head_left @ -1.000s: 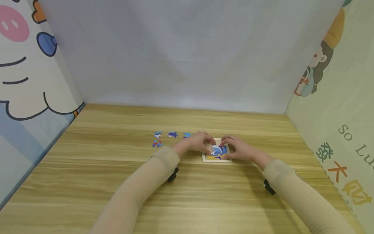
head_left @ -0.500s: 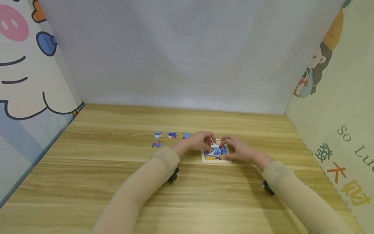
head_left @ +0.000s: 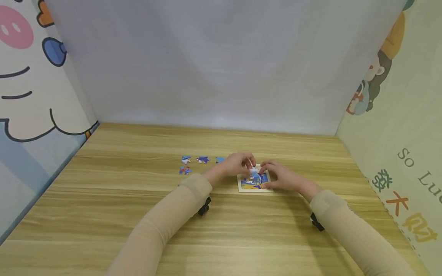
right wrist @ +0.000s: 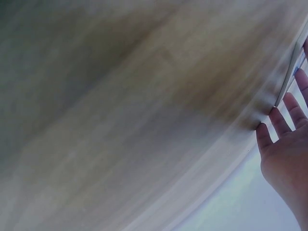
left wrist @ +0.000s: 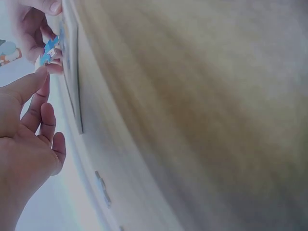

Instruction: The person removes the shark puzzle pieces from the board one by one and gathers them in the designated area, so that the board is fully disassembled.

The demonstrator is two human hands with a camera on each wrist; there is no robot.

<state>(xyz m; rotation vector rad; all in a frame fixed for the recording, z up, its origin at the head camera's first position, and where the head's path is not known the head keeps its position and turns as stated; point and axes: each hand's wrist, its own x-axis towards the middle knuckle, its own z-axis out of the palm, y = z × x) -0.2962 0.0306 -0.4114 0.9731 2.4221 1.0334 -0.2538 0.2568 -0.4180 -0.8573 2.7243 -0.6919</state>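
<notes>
Your left hand pinches a puzzle piece over the frame; your right hand rests unclenched fingers on it. Lowered askew, the piece could jam.

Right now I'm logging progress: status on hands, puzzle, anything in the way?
Left hand pinching puzzle piece above tray. Right hand at tray's right side. Loose pieces left of tray. Hands partly hide tray; no other obstruction seen.
</notes>
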